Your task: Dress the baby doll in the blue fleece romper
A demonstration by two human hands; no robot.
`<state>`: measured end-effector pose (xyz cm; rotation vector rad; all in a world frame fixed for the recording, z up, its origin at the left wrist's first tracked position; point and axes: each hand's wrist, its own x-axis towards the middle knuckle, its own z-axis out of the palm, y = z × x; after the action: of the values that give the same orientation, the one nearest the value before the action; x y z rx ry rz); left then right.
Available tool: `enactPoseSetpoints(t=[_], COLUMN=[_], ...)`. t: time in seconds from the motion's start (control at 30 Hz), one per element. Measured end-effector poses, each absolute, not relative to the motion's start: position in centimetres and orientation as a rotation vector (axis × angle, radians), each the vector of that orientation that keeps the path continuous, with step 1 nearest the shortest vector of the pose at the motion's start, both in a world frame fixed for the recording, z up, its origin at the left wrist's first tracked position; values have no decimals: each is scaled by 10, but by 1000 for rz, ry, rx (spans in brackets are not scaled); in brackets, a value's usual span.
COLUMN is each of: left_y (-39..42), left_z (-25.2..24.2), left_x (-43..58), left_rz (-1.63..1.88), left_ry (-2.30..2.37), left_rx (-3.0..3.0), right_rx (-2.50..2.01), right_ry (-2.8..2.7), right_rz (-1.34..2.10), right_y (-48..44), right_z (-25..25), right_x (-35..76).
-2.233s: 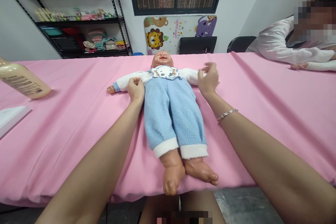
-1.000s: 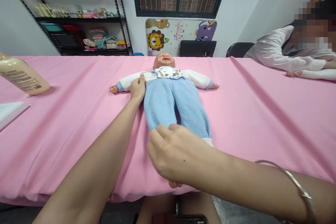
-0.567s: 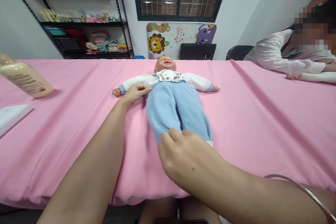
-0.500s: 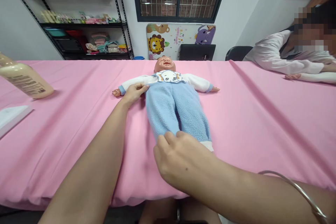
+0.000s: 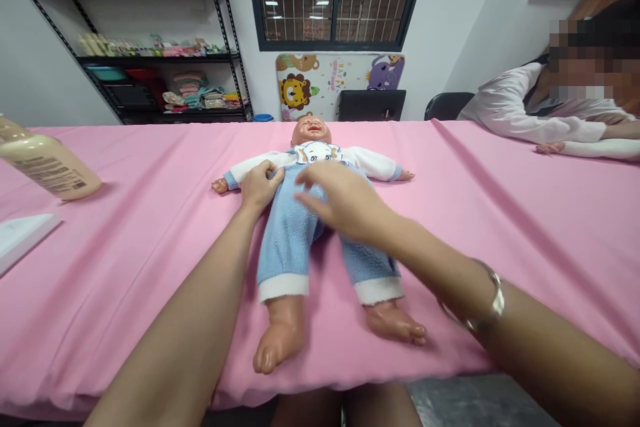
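A baby doll (image 5: pixel 287 240) in a blue fleece suit with white sleeves lies on its back on the pink-covered table (image 5: pixel 500 200), head away from me. Its legs are spread and its bare feet reach the near edge. My left hand (image 5: pixel 260 187) is curled against the doll's side under its arm, fingers closed on the suit there. My right hand (image 5: pixel 340 200) reaches across the doll's belly with its fingers stretched out toward the left, holding nothing. A metal bangle is on my right wrist.
A cream bottle (image 5: pixel 47 163) lies at the far left beside a flat white object (image 5: pixel 23 237). Another person in a white sleeve (image 5: pixel 520 110) leans on the table's right end. Behind stand a black shelf rack (image 5: pixel 150 80) and dark chairs (image 5: pixel 373 105).
My right hand has moved from the doll's lower legs up to its belly. The doll's legs now lie apart with both feet showing. My left hand stays at the doll's side.
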<state>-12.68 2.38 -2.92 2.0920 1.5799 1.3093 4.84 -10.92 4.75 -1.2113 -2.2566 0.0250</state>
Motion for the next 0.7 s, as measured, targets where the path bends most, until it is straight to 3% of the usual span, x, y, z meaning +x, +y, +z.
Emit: enactPoseSetpoints(t=[0.07,0.17,0.27,0.47,0.7], left_y=[23,24,24,18,25], left_z=[-27,-26,-25,-24,-30], left_x=[-123,-119,-118,-117,-118], left_rz=[1283,1080,928,1441,1356], left_ry=[1754,1887,1882,1849,1840], left_rx=[2161,2190,2161,2168,2112], right_rx=[-1302,-1394,-1263,-1407,-1507], right_ry=[-2058,-1909,-1836,-1505,-1584], right_rz=[39,486,697,623,492], right_y=[-78,-46,-35,-28,-21], right_z=[34,2,-21,-39,-49], right_x=[75,105,120,138,145])
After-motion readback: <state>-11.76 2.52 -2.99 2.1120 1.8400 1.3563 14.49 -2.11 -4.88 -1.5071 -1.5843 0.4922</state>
